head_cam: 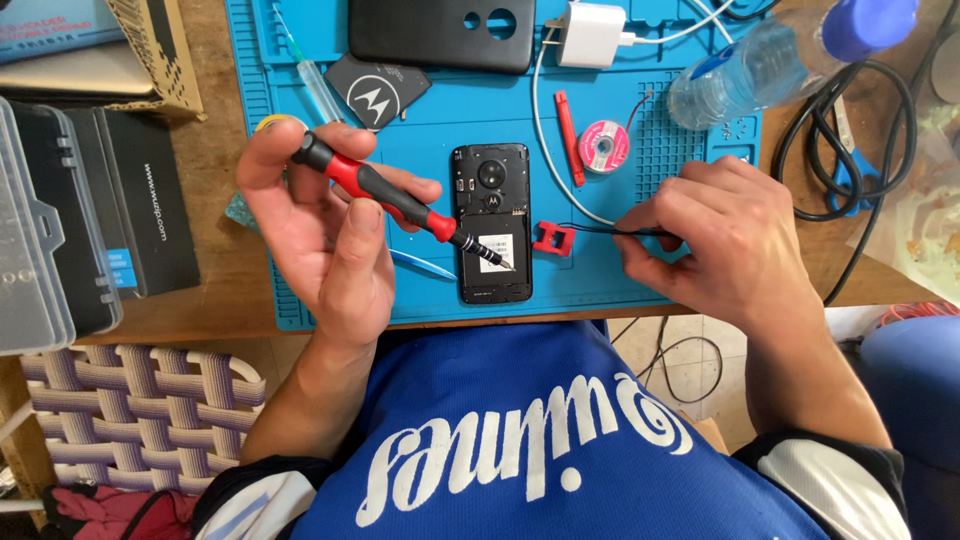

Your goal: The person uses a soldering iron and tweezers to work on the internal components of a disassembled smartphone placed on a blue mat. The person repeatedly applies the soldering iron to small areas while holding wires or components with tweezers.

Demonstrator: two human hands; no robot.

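Note:
A black phone (491,225) with its back cover off lies on a blue work mat (640,270). My left hand (320,235) grips a red-and-black screwdriver (385,195), its tip angled down onto the phone's lower back. My right hand (715,235) pinches thin black tweezers (610,230) whose tips reach toward a small red holder (553,238) just right of the phone.
On the mat's far side lie a black back cover (440,32), a battery (377,92), a white charger (592,33), a red pry tool (570,135), a pink solder-wick spool (604,146) and a plastic bottle (745,75). Black boxes (130,200) and a clear case (30,250) stand left; cables (850,150) right.

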